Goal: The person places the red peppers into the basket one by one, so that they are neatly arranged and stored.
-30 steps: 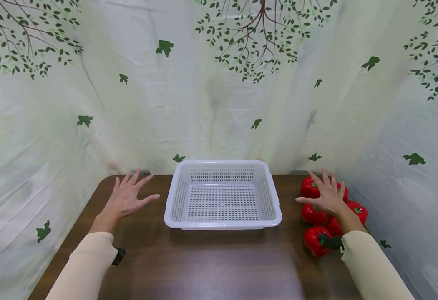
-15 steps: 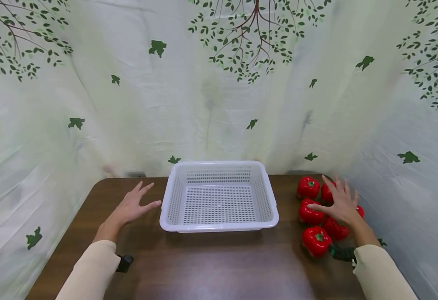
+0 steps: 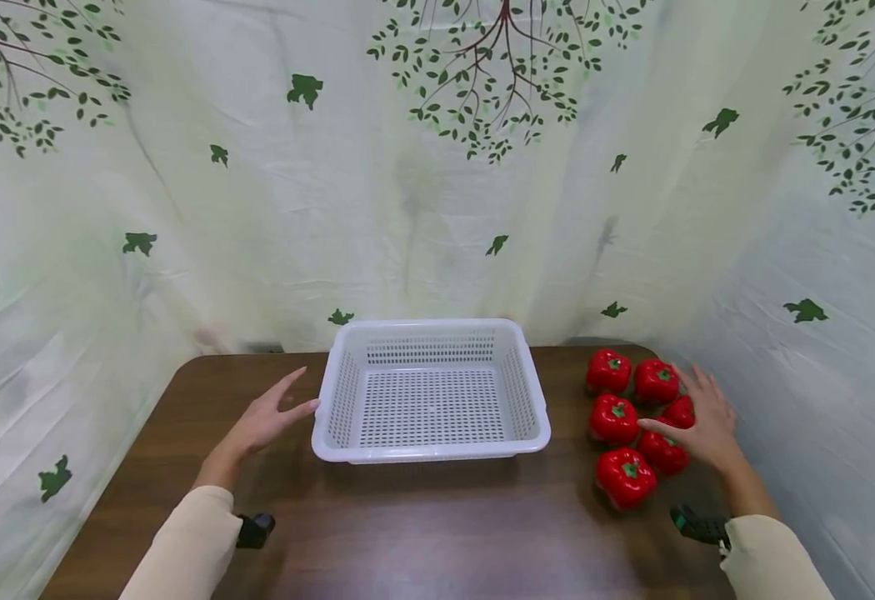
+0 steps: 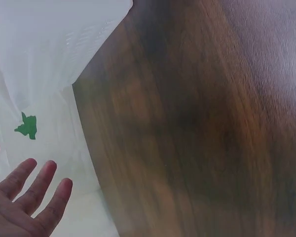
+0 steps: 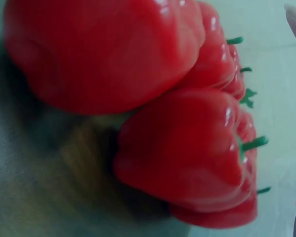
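A white plastic basket with slotted walls stands at the middle of the table. Beside its left rim is my left hand, fingers extended and thumb tip close to the rim; whether they touch I cannot tell. The left wrist view shows spread fingers and the basket's outer wall. On the right lie several red bell peppers with green stems. My right hand hovers at their right side, thumb and fingers apart, partly covering a rear pepper. Close-up peppers fill the right wrist view.
The brown wooden table extends in front of the basket. A pale curtain printed with leaves and branches surrounds its back and sides. Black wrist cameras hang under both sleeves.
My right hand has moved right and down, off the peppers' tops to their right side, uncovering more of them. The left hand has come nearer the basket's left rim.
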{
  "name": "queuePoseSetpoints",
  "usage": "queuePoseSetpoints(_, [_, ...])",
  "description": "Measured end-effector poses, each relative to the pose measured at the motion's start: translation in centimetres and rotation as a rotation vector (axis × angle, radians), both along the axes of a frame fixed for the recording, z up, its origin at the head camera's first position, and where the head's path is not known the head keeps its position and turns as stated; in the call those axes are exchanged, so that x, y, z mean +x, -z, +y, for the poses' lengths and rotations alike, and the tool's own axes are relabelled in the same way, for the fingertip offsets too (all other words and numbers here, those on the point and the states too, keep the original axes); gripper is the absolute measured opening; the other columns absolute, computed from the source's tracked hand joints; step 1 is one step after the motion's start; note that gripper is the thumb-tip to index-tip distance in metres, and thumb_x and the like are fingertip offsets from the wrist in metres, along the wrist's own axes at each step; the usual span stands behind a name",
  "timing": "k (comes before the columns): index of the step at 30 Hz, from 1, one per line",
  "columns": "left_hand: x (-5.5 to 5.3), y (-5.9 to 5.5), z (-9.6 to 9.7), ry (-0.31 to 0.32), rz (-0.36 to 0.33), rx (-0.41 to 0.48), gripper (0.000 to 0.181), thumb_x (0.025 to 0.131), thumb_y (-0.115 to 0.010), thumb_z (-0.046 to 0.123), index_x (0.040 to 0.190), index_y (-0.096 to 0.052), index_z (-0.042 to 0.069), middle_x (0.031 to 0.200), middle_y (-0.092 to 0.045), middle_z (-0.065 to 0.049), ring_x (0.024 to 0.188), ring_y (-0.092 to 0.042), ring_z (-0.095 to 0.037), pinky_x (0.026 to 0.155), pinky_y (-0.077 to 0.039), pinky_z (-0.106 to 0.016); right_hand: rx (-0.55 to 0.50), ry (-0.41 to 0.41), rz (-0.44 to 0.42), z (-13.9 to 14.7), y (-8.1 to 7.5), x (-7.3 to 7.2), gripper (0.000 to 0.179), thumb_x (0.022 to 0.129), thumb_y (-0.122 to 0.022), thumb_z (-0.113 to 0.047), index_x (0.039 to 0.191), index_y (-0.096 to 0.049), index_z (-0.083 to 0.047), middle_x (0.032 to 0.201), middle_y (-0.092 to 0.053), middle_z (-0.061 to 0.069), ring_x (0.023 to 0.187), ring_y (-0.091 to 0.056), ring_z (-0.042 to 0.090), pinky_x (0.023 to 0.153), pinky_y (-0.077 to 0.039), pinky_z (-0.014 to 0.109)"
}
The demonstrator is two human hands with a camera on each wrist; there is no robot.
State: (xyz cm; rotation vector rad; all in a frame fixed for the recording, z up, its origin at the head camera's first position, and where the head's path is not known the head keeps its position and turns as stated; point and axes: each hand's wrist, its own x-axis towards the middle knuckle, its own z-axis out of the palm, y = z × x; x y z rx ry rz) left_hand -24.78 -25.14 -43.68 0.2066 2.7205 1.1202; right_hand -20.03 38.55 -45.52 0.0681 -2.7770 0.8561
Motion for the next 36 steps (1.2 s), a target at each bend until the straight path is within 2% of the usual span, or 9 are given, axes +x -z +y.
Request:
queuePoseSetpoints(4, [0.0,0.4,-0.2,-0.034,-0.036,0.06,0.083,0.095,-0.054,0.05,0.154,-0.014,0.007,0.152,-0.022,-0.03,0.133,-0.032,-0.051,0.098,-0.035,-0.066,-0.073,-0.002,0.057,0.3,0.8,1.1,0.099,0.076,-0.077,-0.033,0.153,-0.021,-0.007,0.155,-0.009,0.03,0.137,-0.006,0.055,0.095,-0.006,0.08])
queuePoseSetpoints(7, [0.0,0.6,-0.2,-0.032,-0.037,0.115,0.08,0.096,-0.053,0.047,0.153,-0.016,0.004,0.149,-0.026,-0.032,0.131,-0.034,-0.051,0.098,-0.037,-0.064,-0.119,0.013,0.088,0.6,1.5,2.0,0.096,0.076,-0.078,-0.027,0.151,-0.024,-0.003,0.154,-0.013,0.03,0.136,-0.009,0.054,0.095,-0.01,0.08])
queuePoseSetpoints(9, [0.1,0.8,-0.2,-0.028,-0.031,0.145,0.076,0.098,-0.052,0.044,0.151,-0.019,0.001,0.148,-0.029,-0.033,0.13,-0.036,-0.051,0.099,-0.037,-0.063,-0.146,0.045,0.097,0.7,2.0,2.5,0.095,0.077,-0.077,-0.026,0.151,-0.023,-0.002,0.152,-0.017,0.031,0.135,-0.012,0.054,0.096,-0.012,0.079])
queuePoseSetpoints(15, [0.5,1.3,0.0,-0.027,-0.023,0.272,0.064,0.101,-0.051,0.033,0.145,-0.029,-0.008,0.143,-0.037,-0.033,0.128,-0.042,-0.047,0.1,-0.041,-0.055,-0.183,0.161,0.103,0.4,3.3,3.9,0.093,0.08,-0.076,-0.027,0.15,-0.022,0.0,0.143,-0.028,0.035,0.13,-0.02,0.054,0.099,-0.006,0.076])
queuePoseSetpoints(20, [0.7,1.6,0.4,-0.092,-0.077,0.406,0.064,0.101,-0.052,0.031,0.145,-0.03,-0.01,0.144,-0.036,-0.033,0.124,-0.047,-0.046,0.098,-0.045,-0.049,-0.215,0.183,0.133,0.0,4.1,4.2,0.084,0.078,-0.078,-0.021,0.145,-0.033,0.004,0.138,-0.035,0.033,0.125,-0.027,0.051,0.095,-0.02,0.074])
queuePoseSetpoints(23, [0.7,2.0,0.6,-0.136,-0.113,0.464,0.064,0.101,-0.051,0.031,0.145,-0.029,-0.009,0.143,-0.036,-0.033,0.122,-0.05,-0.043,0.098,-0.045,-0.047,-0.22,0.218,0.109,-0.3,4.7,4.4,0.083,0.079,-0.079,-0.021,0.143,-0.034,0.006,0.139,-0.034,0.032,0.124,-0.029,0.048,0.092,-0.03,0.068])
queuePoseSetpoints(27, [0.5,2.6,1.1,-0.172,-0.135,0.519,0.058,0.101,-0.051,0.025,0.145,-0.031,-0.008,0.139,-0.042,-0.032,0.112,-0.058,-0.033,0.097,-0.047,-0.046,-0.232,0.275,0.045,-0.7,5.3,4.7,0.085,0.082,-0.077,-0.025,0.145,-0.029,0.007,0.141,-0.03,0.031,0.123,-0.028,0.046,0.088,-0.034,0.058])
queuePoseSetpoints(31, [0.3,3.1,1.7,-0.196,-0.153,0.545,0.054,0.101,-0.052,0.021,0.144,-0.034,-0.006,0.131,-0.05,-0.027,0.102,-0.061,-0.02,0.092,-0.05,-0.039,-0.271,0.309,0.027,-1.1,5.9,4.8,0.085,0.083,-0.077,-0.026,0.146,-0.029,0.005,0.141,-0.03,0.03,0.122,-0.029,0.045,0.09,-0.033,0.058])
queuePoseSetpoints(36, [0.1,3.3,2.1,-0.225,-0.195,0.568,0.055,0.1,-0.053,0.027,0.143,-0.037,-0.003,0.131,-0.054,-0.021,0.102,-0.062,-0.019,0.089,-0.051,-0.032,-0.294,0.34,0.01,-1.3,6.7,5.0,0.085,0.083,-0.077,-0.026,0.147,-0.029,0.004,0.141,-0.031,0.029,0.123,-0.031,0.045,0.093,-0.033,0.06])
